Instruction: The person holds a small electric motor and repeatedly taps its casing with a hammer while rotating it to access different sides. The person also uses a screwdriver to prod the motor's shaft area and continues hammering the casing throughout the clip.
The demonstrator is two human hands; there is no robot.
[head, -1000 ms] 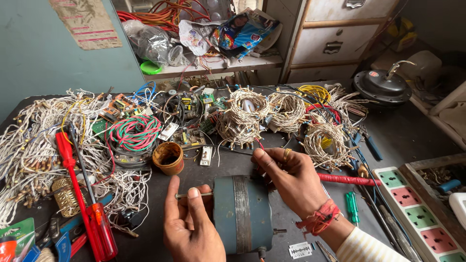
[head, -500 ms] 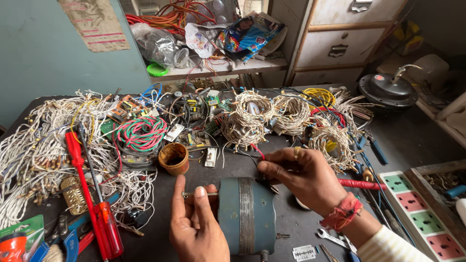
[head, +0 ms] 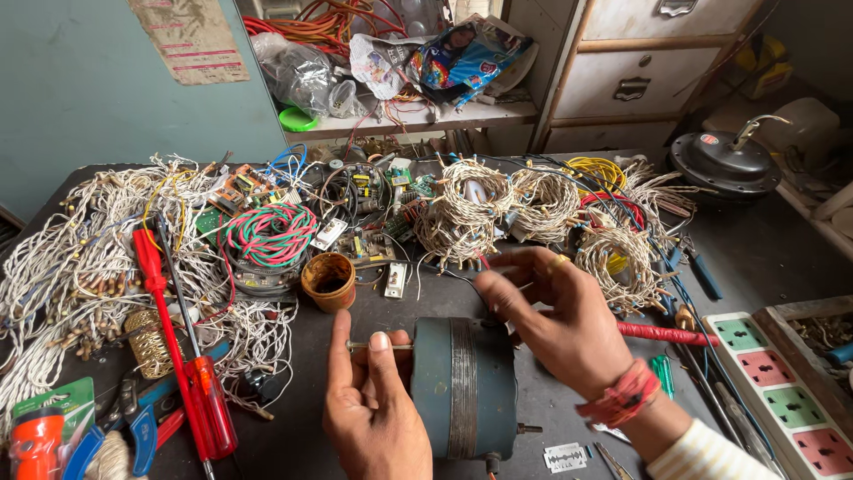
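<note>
Left hand (head: 373, 409): nearest the camera, at the bottom edge; thumb and fingers closed on the thin shaft (head: 378, 346) jutting from the left end of the motor.
Motor (head: 462, 387): teal-grey cylinder with a ribbed metal band round its middle, lying on its side on the dark table (head: 764, 253), between the two hands; a short shaft stub at its right end.
Right hand (head: 564, 316): just above and right of the motor, fingers bent and pinched together near a thin dark wire; whether the wire is truly gripped, cannot tell. Ring on one finger, red thread band at the wrist, striped sleeve below.
Razor blade (head: 565, 457): flat on the table, just right of the motor's lower end.
Red screwdriver (head: 182, 356): long, lying slantwise left of the left hand, clear red handle toward the camera.
Orange torch (head: 37, 440): bottom left corner, beside blue-handled pliers.
Small brown cup (head: 329, 280): round, open, standing just beyond the left hand.
Power strip (head: 777, 391): right edge, white with green and pink switch panels.
Red probe (head: 666, 333): lying right of the right hand, pointing at the strip.
White wire bundles (head: 71, 258): heaped across the left half of the table.
Coiled windings (head: 466, 209): pale wire rings in a row beyond the right hand, with circuit boards to their left.
Red-green wire coil (head: 271, 233): behind the cup.
Black round fan housing (head: 724, 163): far right.
Shelf (head: 426, 117): farthest back, holding plastic bags and orange wire.
</note>
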